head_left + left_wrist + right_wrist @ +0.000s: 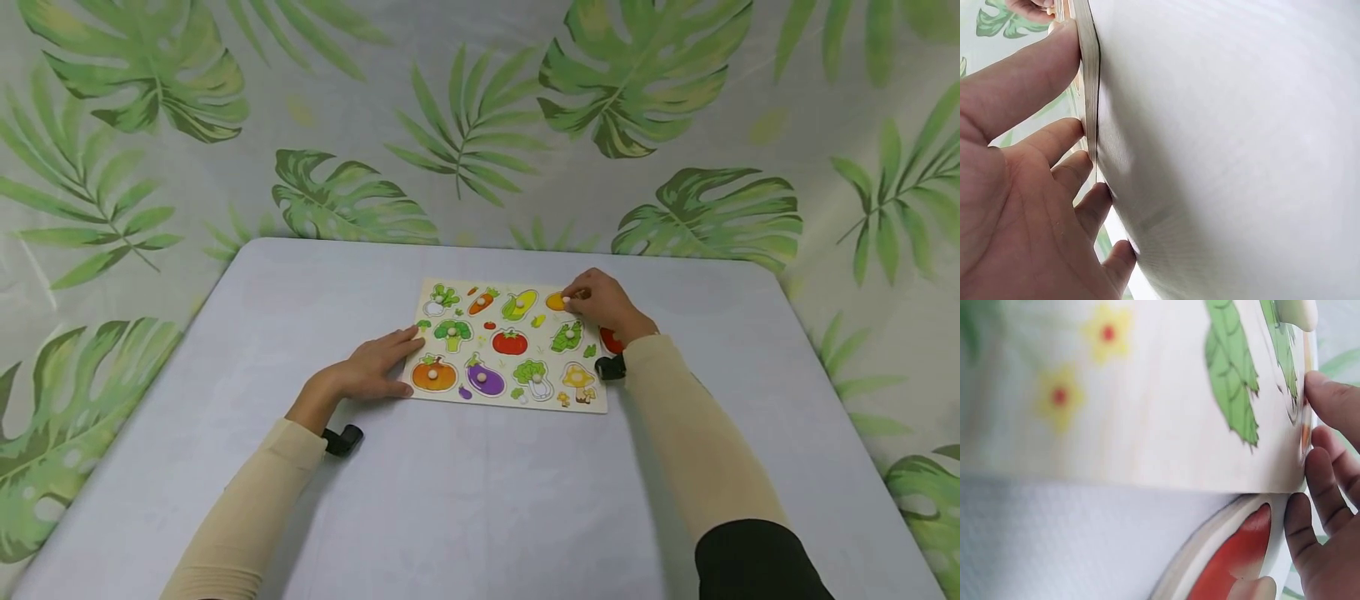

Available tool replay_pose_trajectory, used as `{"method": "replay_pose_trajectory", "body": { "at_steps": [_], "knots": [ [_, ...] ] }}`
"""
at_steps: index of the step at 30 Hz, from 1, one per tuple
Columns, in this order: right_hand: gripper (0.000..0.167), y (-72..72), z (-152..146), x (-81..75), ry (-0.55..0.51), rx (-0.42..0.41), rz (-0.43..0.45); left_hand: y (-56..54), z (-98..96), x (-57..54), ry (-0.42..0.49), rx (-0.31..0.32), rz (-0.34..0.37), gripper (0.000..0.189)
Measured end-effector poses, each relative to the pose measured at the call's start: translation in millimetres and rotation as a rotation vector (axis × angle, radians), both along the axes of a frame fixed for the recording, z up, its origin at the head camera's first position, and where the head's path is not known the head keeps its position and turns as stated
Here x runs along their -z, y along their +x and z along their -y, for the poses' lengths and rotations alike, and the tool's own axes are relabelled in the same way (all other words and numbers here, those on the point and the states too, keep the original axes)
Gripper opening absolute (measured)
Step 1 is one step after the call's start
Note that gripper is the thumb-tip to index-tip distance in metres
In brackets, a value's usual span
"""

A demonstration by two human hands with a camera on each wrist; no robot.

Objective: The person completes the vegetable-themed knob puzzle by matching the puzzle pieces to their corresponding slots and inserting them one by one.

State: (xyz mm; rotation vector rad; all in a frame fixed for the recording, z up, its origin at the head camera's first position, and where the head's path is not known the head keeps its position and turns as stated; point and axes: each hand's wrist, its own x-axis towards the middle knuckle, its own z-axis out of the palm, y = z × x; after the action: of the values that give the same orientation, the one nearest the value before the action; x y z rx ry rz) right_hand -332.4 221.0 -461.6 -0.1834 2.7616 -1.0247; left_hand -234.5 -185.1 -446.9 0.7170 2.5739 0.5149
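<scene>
A wooden vegetable peg puzzle board [498, 390] lies on the white table, with knobbed pieces such as a pumpkin [427, 379], an eggplant [491, 383] and a tomato [510, 343] in it. My left hand [378, 364] rests along the board's left edge, fingers spread and thumb at the near corner; the left wrist view shows its fingertips touching the edge. At the far right corner, my right hand [603, 302] pinches the knob of a yellow-orange puzzle piece [554, 302], which the fingers partly cover.
A red puzzle piece [610, 340] with a knob lies just off the board's right edge, partly hidden by the right wrist. White cloth covers the table [480, 500]. A leaf-patterned curtain [480, 125] hangs behind it.
</scene>
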Motion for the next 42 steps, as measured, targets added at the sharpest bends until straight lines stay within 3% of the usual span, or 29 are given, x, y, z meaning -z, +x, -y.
{"method": "replay_pose_trajectory", "body": {
  "at_steps": [7,13,19,28,42],
  "knots": [
    [0.038,4.6,-7.2,-10.2,0.011,0.008,0.058,0.2,-1.3,0.7,0.004,-0.005,0.007,0.08],
    [0.038,12.4,-30.4,-27.5,0.071,-0.025,-0.024,-0.2,-0.1,-1.2,-0.017,-0.014,0.01,0.081],
    [0.037,30.8,-56.1,-34.8,0.117,-0.041,-0.075,-0.8,-0.5,-1.5,-0.032,-0.024,0.016,0.081],
    [0.034,59.8,-70.6,-27.4,0.214,-0.099,-0.034,0.7,-2.5,-2.3,-0.029,-0.021,0.019,0.081],
    [0.032,67.9,-68.8,-9.3,0.226,-0.151,-0.106,-0.3,-1.8,-2.2,-0.025,-0.008,0.013,0.081]
  ]
}}
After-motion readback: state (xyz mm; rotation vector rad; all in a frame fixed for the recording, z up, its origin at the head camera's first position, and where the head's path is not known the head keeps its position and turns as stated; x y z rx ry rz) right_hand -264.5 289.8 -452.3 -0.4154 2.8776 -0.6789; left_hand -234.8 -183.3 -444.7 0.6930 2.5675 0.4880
